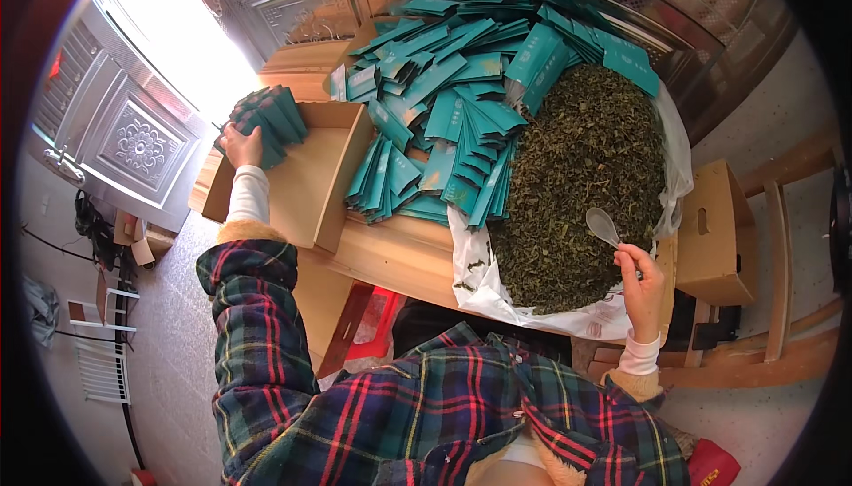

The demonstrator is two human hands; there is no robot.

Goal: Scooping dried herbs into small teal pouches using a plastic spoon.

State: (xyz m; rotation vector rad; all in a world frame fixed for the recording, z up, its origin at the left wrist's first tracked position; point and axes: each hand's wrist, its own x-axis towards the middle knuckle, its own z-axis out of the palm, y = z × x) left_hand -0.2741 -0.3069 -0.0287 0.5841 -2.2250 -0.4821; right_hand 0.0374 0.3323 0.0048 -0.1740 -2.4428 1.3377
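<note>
My left hand [242,146] reaches into an open cardboard box [326,183]. Its thumb and fingers grip the near end of a row of upright teal packets [276,116]; part of the grip is hidden behind the hand. At the right, my right hand [642,286] pinches the handle of a clear plastic spoon [602,225]. The spoon's bowl is over a large heap of dried tea-like leaves [579,166] and looks free of leaves. White plastic sheeting [482,279] lies under and around that heap. Between my hands, many flat teal packets [459,113] are piled loosely.
The wooden table [399,240] runs under the box and packets. A cardboard carton [715,233] stands beyond its right side, near a wooden frame [775,273]. A red plastic stool [373,326] shows below the front edge. An ornate metal door [140,140] stands open at left.
</note>
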